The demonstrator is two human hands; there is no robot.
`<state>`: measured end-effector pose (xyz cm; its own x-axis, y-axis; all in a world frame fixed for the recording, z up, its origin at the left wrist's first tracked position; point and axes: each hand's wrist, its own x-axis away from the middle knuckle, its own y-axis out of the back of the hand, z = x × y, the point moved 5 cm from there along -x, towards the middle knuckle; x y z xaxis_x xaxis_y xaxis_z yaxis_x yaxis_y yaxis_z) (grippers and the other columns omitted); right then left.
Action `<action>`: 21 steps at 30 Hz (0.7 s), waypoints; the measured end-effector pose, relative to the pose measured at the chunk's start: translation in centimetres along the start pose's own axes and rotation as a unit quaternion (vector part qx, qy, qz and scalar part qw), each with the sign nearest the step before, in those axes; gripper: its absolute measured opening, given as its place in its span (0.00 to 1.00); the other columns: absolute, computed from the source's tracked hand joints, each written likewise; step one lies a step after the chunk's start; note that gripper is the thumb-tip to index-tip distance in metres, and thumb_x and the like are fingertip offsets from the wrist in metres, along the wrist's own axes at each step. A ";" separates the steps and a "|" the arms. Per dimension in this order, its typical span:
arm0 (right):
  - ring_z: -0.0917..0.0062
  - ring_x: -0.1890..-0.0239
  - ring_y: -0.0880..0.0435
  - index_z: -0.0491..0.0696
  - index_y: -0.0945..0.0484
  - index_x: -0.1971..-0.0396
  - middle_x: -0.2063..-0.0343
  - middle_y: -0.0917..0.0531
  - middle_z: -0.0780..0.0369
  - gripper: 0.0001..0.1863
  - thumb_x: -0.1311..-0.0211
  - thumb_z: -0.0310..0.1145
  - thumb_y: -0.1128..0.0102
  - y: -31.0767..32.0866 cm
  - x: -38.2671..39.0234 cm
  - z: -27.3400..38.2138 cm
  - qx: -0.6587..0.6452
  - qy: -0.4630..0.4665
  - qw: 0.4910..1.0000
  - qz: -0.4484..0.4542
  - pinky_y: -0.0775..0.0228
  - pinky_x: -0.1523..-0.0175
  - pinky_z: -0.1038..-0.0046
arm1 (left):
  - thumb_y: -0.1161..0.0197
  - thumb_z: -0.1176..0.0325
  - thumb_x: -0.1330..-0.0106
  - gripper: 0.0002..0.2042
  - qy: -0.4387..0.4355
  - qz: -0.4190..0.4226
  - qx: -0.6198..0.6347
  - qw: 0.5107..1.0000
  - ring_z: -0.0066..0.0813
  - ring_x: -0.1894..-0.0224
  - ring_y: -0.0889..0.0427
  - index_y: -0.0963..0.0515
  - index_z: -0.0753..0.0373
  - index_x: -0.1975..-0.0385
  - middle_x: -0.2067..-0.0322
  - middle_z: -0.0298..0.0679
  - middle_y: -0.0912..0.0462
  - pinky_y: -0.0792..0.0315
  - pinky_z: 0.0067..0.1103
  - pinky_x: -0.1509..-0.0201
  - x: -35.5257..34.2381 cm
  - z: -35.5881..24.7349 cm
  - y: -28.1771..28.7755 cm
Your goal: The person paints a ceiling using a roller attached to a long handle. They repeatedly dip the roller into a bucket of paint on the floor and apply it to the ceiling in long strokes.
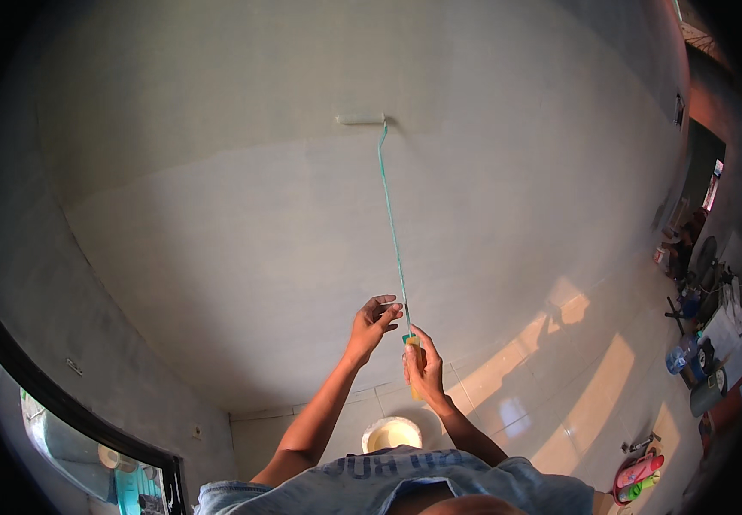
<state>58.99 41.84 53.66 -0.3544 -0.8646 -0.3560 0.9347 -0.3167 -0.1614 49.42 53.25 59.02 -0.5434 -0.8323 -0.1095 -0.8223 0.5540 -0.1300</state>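
Note:
A long-handled paint roller (393, 225) rises in front of me, its pale sleeve (361, 119) against the grey wall (251, 232). My right hand (425, 371) is wrapped round its yellow grip at the lower end of the thin green rod. Just left of the rod is my left hand (376, 326), fingers curved and apart, fingertips close to the metal; whether they touch it I cannot tell. Around the roller, the upper part of the wall has a darker, wet-looking tone than the part below. A round tub (392, 433) with pale, cream-coloured contents stands below my hands.
Pale floor tiles (551, 429) with sunlit strips run along the wall's foot. A pink container (637, 476) with bright items sits at lower right. Various household things, among them a blue clear bottle (682, 354), crowd the right side. A dark-framed opening (88, 412) is at lower left.

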 end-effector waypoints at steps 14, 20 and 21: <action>0.89 0.86 0.32 0.46 0.34 0.36 0.82 0.27 0.69 0.21 0.27 0.29 0.50 -2.5 0.5 -4.4 0.024 0.005 1.000 0.012 0.39 0.82 0.82 | 0.39 0.66 0.30 0.18 0.012 0.010 0.048 0.999 0.31 0.52 0.18 0.30 0.67 0.45 0.55 0.46 0.17 0.23 0.30 0.45 0.3 3.4 1.3; 0.89 0.86 0.32 0.46 0.36 0.35 0.82 0.28 0.69 0.22 0.27 0.29 0.51 -3.0 -0.5 -4.7 0.031 0.016 0.999 0.004 0.40 0.81 0.83 | 0.40 0.67 0.30 0.18 0.003 0.003 0.024 1.000 0.31 0.52 0.18 0.31 0.68 0.45 0.55 0.47 0.17 0.23 0.29 0.45 0.3 3.8 1.5; 0.89 0.86 0.32 0.46 0.36 0.35 0.82 0.28 0.69 0.22 0.27 0.28 0.51 -3.2 -0.7 -4.6 0.034 0.016 0.999 0.002 0.39 0.81 0.83 | 0.40 0.67 0.30 0.18 0.003 0.002 0.025 1.000 0.31 0.52 0.18 0.31 0.68 0.45 0.55 0.47 0.17 0.23 0.29 0.45 0.3 4.2 1.8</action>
<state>56.16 45.21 50.22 -0.3499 -0.8534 -0.3864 0.9355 -0.3396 -0.0971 48.50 54.04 54.60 -0.5470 -0.8306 -0.1042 -0.8113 0.5567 -0.1784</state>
